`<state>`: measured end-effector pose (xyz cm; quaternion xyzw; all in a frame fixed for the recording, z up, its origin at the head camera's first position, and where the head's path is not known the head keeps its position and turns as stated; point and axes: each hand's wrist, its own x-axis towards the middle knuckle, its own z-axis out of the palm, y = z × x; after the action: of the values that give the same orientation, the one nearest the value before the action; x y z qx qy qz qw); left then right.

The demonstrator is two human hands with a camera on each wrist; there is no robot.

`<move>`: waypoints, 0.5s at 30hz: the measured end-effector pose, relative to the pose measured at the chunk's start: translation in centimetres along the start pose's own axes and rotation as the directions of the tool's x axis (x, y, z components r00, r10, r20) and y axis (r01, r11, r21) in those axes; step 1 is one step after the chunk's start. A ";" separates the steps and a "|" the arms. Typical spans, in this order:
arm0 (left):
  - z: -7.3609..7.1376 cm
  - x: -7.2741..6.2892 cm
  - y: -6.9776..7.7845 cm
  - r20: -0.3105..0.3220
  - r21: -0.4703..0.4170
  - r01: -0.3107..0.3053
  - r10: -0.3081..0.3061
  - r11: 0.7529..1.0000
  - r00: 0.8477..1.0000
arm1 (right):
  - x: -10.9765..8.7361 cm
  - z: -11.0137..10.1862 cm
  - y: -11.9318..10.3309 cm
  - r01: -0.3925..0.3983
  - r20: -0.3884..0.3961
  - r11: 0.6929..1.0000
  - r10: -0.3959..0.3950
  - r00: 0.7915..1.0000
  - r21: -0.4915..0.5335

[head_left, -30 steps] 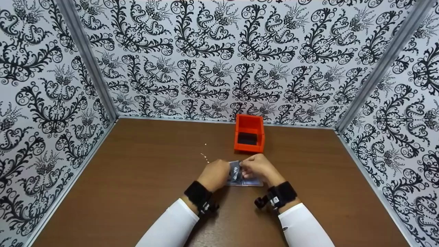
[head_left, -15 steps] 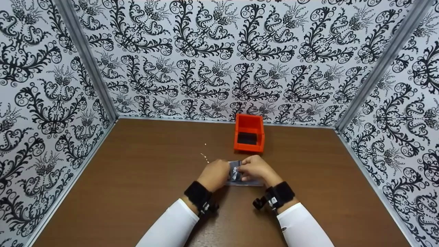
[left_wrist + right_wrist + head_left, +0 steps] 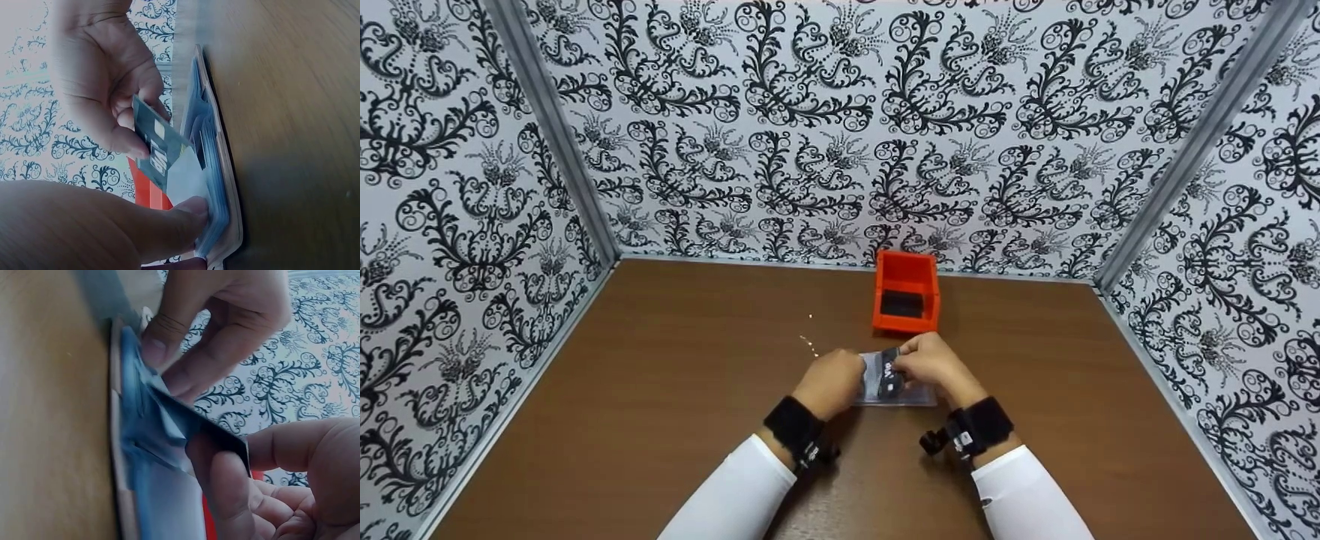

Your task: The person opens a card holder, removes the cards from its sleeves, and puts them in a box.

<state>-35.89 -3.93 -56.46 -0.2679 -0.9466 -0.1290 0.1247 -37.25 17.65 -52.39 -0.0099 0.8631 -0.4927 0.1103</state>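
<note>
nearest, at five and seven o'clock of the head view: note white sleeves [image 3: 1027, 487], then black wrist bands [image 3: 793, 422]. just beyond, at five: record a card holder [image 3: 218, 185] with clear pockets and a pinkish cover, lying open on the brown table [image 3: 660, 375]. at nine o'clock of the holder: find the left hand [image 3: 829, 384], clenched on a pocket edge between thumb and fingers. at two o'clock: find the right hand [image 3: 936, 367], grasping a dark card [image 3: 157, 146] with pale lettering. see the card tilted above the holder, one end overlapped by a pale flap [image 3: 188, 174]; depth in the pocket: cannot tell. at ten o'clock of the holder: log pale specks [image 3: 808, 343] on the table. farther, at twelve: log an orange bin [image 3: 907, 325], contents unclear. farthest: record a black-and-white patterned wall [image 3: 840, 150] and grey corner posts [image 3: 556, 127].
</note>
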 end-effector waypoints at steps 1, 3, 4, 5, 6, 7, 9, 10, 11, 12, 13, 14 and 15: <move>1.0 0.3 -0.4 -0.015 0.008 -0.007 0.007 1.000 1.000 | 0.0 -0.2 -0.1 0.014 -0.011 0.999 -0.014 1.000 -0.037; 0.0 0.1 0.1 -0.001 0.002 0.001 -0.001 1.000 1.000 | 0.0 -0.7 -0.2 0.035 -0.038 0.993 -0.040 0.998 -0.117; 0.5 0.2 -0.1 -0.018 0.013 -0.008 0.008 1.000 1.000 | 0.1 -0.9 -0.3 0.041 -0.055 0.987 -0.050 0.997 -0.157; 0.3 0.2 0.0 -0.019 0.016 -0.007 0.008 1.000 1.000 | 0.1 -1.2 -0.4 0.043 -0.072 0.981 -0.057 0.996 -0.189; 0.1 0.1 0.1 -0.025 0.013 -0.008 0.009 1.000 1.000 | 0.1 -1.4 -0.6 0.044 -0.088 0.975 -0.064 0.994 -0.218; -0.1 0.0 0.2 -0.030 0.015 -0.010 0.010 1.000 0.999 | 0.1 -1.6 -0.7 0.043 -0.102 0.971 -0.069 0.992 -0.235; -1.2 -0.4 0.8 -0.017 0.006 -0.004 0.004 1.000 1.000 | 0.1 -1.8 -0.9 0.042 -0.133 0.969 -0.076 0.988 -0.243; -1.4 -0.5 0.9 -0.022 0.008 -0.007 0.007 1.000 1.000 | 0.1 -1.9 -1.0 0.045 -0.150 0.969 -0.083 0.985 -0.242; -2.1 -0.7 1.2 -0.012 0.001 -0.003 0.003 1.000 1.000 | 0.1 -2.0 -1.1 0.053 -0.167 0.967 -0.097 0.981 -0.248; -1.6 -0.7 1.0 -0.033 0.011 -0.022 0.022 1.000 0.999 | 0.1 -2.0 -1.2 0.076 -0.189 0.960 -0.129 0.973 -0.268; -1.8 -0.8 1.1 -0.039 0.019 -0.031 0.032 0.999 0.999 | 0.2 -2.0 -1.2 0.098 -0.209 0.954 -0.162 0.965 -0.284; -1.9 -0.9 1.2 -0.038 0.026 -0.036 0.037 0.999 0.999 | 0.2 -2.0 -1.3 0.121 -0.231 0.945 -0.196 0.953 -0.304; -2.0 -0.9 1.3 -0.039 0.029 -0.042 0.043 0.999 0.998 | 0.2 -2.0 -1.3 0.147 -0.247 0.935 -0.234 0.940 -0.323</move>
<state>-34.10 -3.97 -54.64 -0.2836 -0.9397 -0.1183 0.1498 -37.99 18.62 -50.31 -0.0408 0.9294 -0.3609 -0.0652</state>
